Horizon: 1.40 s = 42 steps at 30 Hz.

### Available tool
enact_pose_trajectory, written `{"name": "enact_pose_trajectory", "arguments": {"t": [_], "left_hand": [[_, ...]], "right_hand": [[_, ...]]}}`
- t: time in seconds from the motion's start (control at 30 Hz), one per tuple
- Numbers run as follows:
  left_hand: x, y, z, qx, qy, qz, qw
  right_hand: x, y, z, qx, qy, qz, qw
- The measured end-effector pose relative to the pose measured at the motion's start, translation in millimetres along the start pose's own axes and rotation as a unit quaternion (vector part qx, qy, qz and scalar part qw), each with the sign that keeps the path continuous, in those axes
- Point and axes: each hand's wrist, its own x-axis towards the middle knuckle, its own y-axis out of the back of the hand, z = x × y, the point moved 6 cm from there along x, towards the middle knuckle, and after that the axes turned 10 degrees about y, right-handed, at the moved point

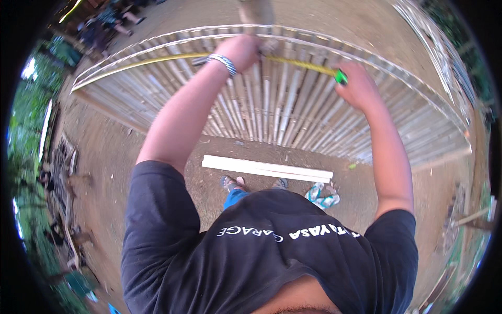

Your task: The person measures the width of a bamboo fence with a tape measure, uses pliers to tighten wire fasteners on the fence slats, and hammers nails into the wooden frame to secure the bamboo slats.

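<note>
A fence-like panel of bamboo slats spreads in front of me. Along its upper part runs a yellow tape, pulled out from the panel's left end. My right hand is closed around the green and black tape measure case on the right. At the top middle, beside a post, my left hand lies over the tape with its fingers curled and blurred. A short grey object pokes out by that wrist; whether the hand holds it is hidden.
A round post rises behind the panel's top rail. Pale boards lie on the dirt ground before my feet, with turquoise and white flip-flops beside them. Long poles lie at the far right. People sit at the upper left.
</note>
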Motion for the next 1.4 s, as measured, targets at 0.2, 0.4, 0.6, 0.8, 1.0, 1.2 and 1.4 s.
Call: {"name": "enact_pose_trajectory", "arguments": {"t": [0.2, 0.4, 0.6, 0.8, 1.0, 1.2, 1.4], "left_hand": [[-91.8, -30.7, 18.2, 0.061, -0.034, -0.177, 0.982], [-157.6, -65.5, 0.4, 0.055, -0.03, -0.223, 0.973], [-203.0, -61.7, -1.9, -0.031, 0.026, -0.153, 0.987], [-282.2, -65.3, 0.7, -0.231, 0.109, -0.14, 0.957], [-328.5, -72.3, -2.0, -0.325, 0.156, -0.18, 0.915], [-326.3, -68.2, 5.0, -0.352, 0.186, -0.245, 0.884], [-314.6, -76.7, 11.0, -0.338, 0.166, -0.272, 0.886]], "right_hand": [[-58.6, -69.0, -46.7, 0.139, 0.032, -0.124, 0.982], [-60.7, -125.7, -122.4, 0.278, 0.004, -0.249, 0.928], [-53.5, -192.5, -158.5, 0.348, -0.012, -0.324, 0.879], [-79.8, -254.5, -172.5, 0.417, 0.006, -0.336, 0.845], [-127.8, -286.2, -162.3, 0.484, -0.006, -0.296, 0.823], [-153.4, -287.3, -162.4, 0.514, -0.034, -0.272, 0.813], [-153.6, -284.6, -156.8, 0.528, -0.055, -0.214, 0.82]]}}
